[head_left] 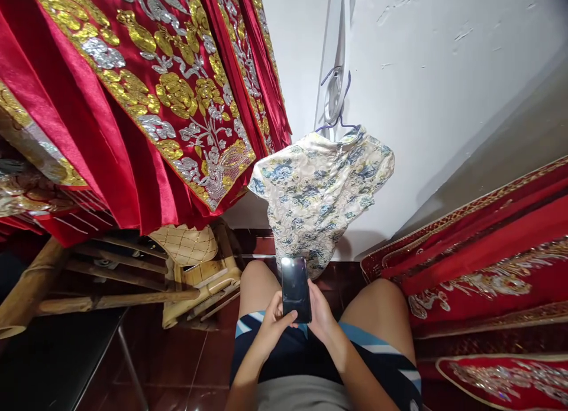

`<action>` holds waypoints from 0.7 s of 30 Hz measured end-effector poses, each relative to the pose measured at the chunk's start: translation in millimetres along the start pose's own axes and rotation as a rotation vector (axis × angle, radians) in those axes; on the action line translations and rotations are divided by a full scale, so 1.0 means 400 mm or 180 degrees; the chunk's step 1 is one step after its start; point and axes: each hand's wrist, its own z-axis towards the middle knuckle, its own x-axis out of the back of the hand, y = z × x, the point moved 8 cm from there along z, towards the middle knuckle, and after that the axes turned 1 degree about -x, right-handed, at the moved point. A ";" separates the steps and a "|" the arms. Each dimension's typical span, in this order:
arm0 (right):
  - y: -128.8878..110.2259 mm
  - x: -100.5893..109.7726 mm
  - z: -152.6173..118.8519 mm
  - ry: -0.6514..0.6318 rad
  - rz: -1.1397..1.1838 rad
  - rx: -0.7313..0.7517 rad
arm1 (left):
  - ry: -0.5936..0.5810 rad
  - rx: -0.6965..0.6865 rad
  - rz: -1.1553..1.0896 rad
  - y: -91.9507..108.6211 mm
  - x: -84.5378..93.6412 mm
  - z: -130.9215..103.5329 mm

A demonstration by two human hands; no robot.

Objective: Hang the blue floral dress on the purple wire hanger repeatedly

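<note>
A black phone [296,288] with a dark screen is held upright between both hands, above my lap. My left hand [276,321] wraps round its lower left side, with the thumb over the bottom of the screen. Along the phone's right edge lies my right hand [320,309], its fingers partly hidden behind the phone. Just beyond the phone a floral short-sleeved garment [313,192] hangs on a purple hanger [339,122], and the phone's top overlaps its lower part.
Red cloths with gold and silver sequins [177,97] hang at the upper left. More red embroidered fabric [488,275] stands at the right. Bamboo furniture [195,293] and a black seat [57,363] are at the lower left. A white wall [399,91] rises behind.
</note>
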 end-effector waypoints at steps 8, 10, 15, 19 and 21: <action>-0.020 0.012 -0.006 -0.0182 0.0256 -0.0134 | -0.0025 0.0186 0.0071 0.018 -0.046 -0.018; -0.022 0.019 -0.009 -0.0123 0.0261 -0.0126 | 0.0011 0.0139 0.0063 0.031 -0.053 -0.024; -0.034 0.030 -0.019 -0.0033 0.0114 -0.0044 | -0.0008 0.0062 0.0117 0.054 -0.066 -0.026; -0.047 0.034 -0.024 -0.0035 0.0149 -0.0017 | 0.0087 0.0027 0.0048 0.037 -0.064 -0.014; -0.050 0.036 -0.025 -0.0065 0.0214 -0.0022 | 0.0195 0.0087 -0.0121 0.013 -0.059 -0.008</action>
